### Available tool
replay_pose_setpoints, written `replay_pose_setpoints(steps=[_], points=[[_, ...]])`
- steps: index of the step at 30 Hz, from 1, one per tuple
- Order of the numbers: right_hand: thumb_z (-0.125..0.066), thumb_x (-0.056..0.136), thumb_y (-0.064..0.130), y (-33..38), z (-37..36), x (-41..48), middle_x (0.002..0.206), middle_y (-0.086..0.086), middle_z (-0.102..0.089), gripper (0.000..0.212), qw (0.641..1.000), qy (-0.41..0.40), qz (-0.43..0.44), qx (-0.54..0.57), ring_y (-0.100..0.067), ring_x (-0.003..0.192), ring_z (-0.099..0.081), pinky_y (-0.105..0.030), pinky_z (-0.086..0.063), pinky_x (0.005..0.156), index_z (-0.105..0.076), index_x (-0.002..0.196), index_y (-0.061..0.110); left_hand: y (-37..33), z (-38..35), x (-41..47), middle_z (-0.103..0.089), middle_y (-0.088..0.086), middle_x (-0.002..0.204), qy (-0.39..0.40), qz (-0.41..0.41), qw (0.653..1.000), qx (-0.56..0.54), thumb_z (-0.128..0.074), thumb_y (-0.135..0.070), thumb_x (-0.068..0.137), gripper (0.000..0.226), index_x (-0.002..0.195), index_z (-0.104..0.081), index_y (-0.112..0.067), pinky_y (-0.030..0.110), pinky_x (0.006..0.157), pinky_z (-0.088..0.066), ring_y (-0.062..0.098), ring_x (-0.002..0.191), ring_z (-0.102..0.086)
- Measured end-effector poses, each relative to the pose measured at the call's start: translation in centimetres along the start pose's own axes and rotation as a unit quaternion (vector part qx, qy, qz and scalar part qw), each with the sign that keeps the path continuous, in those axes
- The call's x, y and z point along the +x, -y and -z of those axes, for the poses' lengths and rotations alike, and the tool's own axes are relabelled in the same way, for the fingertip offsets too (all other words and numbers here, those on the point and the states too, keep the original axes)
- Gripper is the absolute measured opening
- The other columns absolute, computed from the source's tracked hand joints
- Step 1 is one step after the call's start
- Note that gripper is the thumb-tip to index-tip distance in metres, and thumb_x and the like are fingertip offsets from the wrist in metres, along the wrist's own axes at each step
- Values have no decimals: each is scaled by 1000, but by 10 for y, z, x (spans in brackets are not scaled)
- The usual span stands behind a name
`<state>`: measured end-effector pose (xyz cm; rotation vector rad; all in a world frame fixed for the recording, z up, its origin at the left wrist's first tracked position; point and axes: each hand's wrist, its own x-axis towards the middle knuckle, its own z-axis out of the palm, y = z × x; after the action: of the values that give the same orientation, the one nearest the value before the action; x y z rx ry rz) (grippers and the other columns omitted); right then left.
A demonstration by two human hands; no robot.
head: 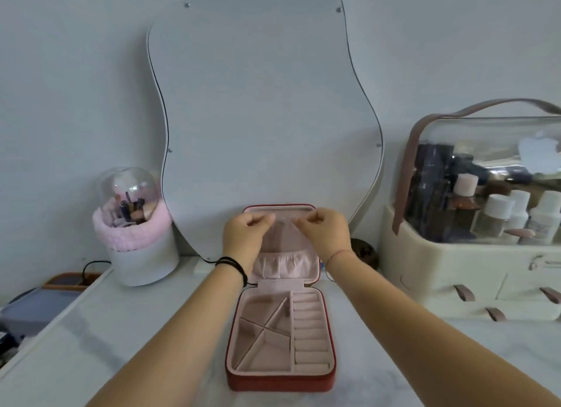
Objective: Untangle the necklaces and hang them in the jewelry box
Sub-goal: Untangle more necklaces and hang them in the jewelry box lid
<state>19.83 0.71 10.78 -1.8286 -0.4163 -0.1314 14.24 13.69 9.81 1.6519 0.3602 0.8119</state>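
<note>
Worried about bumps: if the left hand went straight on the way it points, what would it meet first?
Probably the upright lid of the jewelry box, just behind the left hand pinching the necklace; the mirror stands beyond. Depth is unclear.

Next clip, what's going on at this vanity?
A person works at an open red jewelry box on the white tabletop. The left hand and right hand are raised at its upright lid, each pinching what looks like a fine necklace chain near the top, faint here. The pink tray lies flat below.
</note>
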Motion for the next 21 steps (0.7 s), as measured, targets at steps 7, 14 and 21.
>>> replay_pose_setpoints(steps=[7,14,21], points=[[-65,84,35,-16,-21,6,61,11,-56,18,984,-146,25,-99,-11,63,-54,-26,-42,54,-57,73,23,20,-22,11,-64,-6,60,-126,-34,991,39,-69,-19,80,15,66,-68,-14,12,53,-40,6,56,-56],[-59,87,31,-33,-27,1,66,5,-61,17,965,-146,85,-202,-22,64,-58,-35,-49,58,-53,76,19,36,-27,-1,-65,-6,67,-138,-32,983,114,-69,-25,80,13,72,-68,-15,14,51,-39,10,63,-59],[-58,92,26,-29,-7,-22,67,-7,-61,24,994,103,1,-47,-22,60,-52,-34,-47,60,-68,80,6,40,-8,-30,-70,-6,75,23,-39,996,73,-64,-20,87,11,79,-71,-19,8,60,-44,4,70,-62]])
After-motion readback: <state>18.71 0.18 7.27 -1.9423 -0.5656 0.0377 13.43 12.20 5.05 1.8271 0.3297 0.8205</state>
